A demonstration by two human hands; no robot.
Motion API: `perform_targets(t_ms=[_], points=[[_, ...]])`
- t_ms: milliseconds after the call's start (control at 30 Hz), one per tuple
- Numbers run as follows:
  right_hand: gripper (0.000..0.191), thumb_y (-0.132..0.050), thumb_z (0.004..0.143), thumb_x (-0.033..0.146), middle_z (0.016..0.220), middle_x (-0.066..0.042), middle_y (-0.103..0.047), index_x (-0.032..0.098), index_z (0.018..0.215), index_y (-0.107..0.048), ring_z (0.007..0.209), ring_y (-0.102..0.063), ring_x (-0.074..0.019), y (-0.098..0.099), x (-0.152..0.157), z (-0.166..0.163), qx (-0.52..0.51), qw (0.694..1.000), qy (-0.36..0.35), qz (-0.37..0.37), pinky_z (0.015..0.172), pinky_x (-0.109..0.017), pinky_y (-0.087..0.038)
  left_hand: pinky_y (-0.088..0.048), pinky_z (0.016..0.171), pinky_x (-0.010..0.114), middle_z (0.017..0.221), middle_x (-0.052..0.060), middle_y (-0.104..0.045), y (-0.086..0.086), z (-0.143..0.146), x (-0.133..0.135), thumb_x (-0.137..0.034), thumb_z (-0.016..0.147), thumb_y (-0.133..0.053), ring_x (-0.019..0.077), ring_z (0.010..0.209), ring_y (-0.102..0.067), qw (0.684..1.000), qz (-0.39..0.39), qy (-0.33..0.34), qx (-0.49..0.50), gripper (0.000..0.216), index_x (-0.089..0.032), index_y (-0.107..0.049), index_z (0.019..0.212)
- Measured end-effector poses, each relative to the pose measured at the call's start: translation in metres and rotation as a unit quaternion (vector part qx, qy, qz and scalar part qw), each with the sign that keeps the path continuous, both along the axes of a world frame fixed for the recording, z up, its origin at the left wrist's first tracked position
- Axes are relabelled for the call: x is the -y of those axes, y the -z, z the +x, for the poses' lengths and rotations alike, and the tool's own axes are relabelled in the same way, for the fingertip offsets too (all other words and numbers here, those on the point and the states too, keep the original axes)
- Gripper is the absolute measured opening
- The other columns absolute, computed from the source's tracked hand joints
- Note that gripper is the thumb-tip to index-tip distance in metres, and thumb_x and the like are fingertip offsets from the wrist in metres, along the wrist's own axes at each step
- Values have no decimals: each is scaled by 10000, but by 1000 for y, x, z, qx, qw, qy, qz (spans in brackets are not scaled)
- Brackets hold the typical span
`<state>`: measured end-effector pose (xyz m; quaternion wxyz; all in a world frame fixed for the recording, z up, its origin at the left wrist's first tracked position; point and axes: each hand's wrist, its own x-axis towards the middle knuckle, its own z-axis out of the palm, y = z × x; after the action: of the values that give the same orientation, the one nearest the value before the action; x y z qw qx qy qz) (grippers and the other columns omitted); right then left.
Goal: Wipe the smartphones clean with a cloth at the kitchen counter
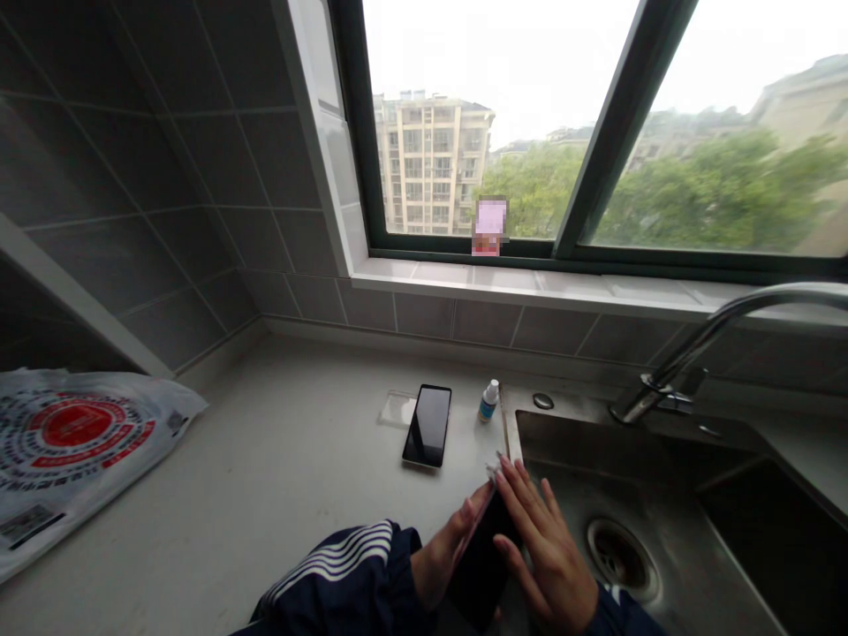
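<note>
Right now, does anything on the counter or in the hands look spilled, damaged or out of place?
I see no spill. Only the phone on the counter lies slightly askew, overlapping a clear piece in this view. The bottle stands upright. The held phone is too dark to judge for damage.

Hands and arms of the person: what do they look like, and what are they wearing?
The left hand and right hand are bare, with no gloves. The left sleeve is dark navy with white stripes running along it and a gathered-looking cuff. Only a bit of the right sleeve shows: dark navy too, with a little white.
</note>
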<state>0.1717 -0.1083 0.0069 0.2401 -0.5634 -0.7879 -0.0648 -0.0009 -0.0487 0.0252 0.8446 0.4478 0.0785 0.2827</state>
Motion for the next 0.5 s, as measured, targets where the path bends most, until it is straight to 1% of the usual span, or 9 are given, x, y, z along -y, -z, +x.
perform_targets(t_ms=[100,233,300,367,500], points=[[635,-392,962,297,1549,-143,-244,143,1524,-141,1421,-229,-328,-1,0,0,0,1000,2,2,1101,-550,-269,-47,1187,463,1560,25,-260,2,-1,1,-568,914,-313,239,1445,-186,1000,-19,0,-7,609,-278,-299,1449],[629,-386,963,283,1546,-153,-245,129,1522,-143,1424,-215,-333,-2,1,0,4,1000,1,6,1102,-557,-260,-67,1191,426,1543,8,-305,-6,-3,4,-539,924,-316,219,1454,-153,998,-66,-3,-20,571,-266,-368,1422],[635,-397,960,289,1548,-157,-238,117,1520,-151,1430,-185,-341,-2,2,-1,5,1000,3,8,1114,-560,-230,-62,1193,420,1534,3,-325,-9,-3,5,-532,926,-321,219,1452,-162,996,-88,-1,-17,561,-262,-385,1414],[647,-423,953,296,1546,-156,-245,104,1516,-168,1434,-167,-341,-2,3,-3,13,1000,-6,12,1136,-548,-180,-58,1194,413,1512,21,-369,-9,-1,4,-542,908,-373,232,1445,-186,993,-121,-6,-3,577,-240,-421,1397],[640,-465,943,313,1532,-145,-290,76,1494,-241,1429,-192,-332,0,6,-12,47,996,-74,25,1169,-505,-74,-70,1194,360,1428,87,-483,-8,4,-1,-553,833,-526,259,1419,-256,976,-210,-36,50,650,-153,-502,1345]])
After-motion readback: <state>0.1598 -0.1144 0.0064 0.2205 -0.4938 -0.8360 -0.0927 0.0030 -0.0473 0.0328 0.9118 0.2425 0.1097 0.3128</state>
